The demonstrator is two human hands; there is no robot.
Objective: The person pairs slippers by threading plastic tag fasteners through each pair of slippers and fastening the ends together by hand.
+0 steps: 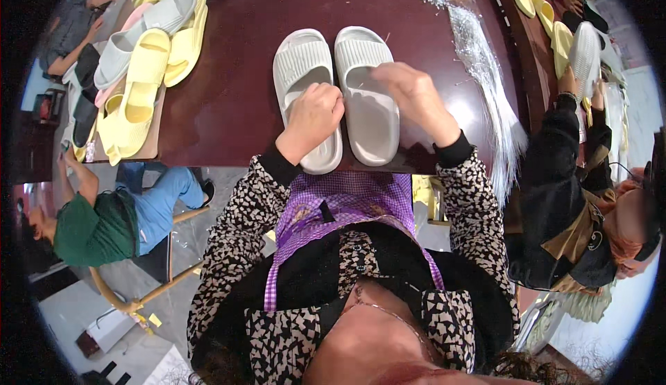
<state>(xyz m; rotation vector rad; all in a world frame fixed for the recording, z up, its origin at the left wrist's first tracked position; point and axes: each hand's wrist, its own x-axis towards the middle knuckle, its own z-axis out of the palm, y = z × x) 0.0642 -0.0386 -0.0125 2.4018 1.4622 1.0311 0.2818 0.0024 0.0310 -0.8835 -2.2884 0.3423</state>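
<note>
A pair of pale grey slippers point(371, 128) is the landmark; it lies side by side on the dark red worktop point(236, 93), soles down, near the edge closest to the person, toes pointing away and heels toward the body. The left hand point(316, 118) is on the left slipper of the pair, over its foot opening just behind the ribbed strap; its fingers are curled in and their tips are hidden, so I cannot tell whether the grip is clenched on the slipper or on anything else. The right hand point(414, 97) is at the outer side of the right slipper, fingers bent across toward the strap; it is blurred, and I cannot tell whether that grip is released or pinching something, nor whether it touches the slipper.

Right of the pair, a long bundle of clear strands point(479, 59) runs along the worktop and hangs over the near edge; well to the left of the pair is a heap of yellow slippers point(150, 52) and grey ones; on the near side of the pair is a purple checked apron point(347, 198); far right of it, a co-worker in dark clothes point(555, 170) holds up a single light grey slipper point(585, 59).
</note>
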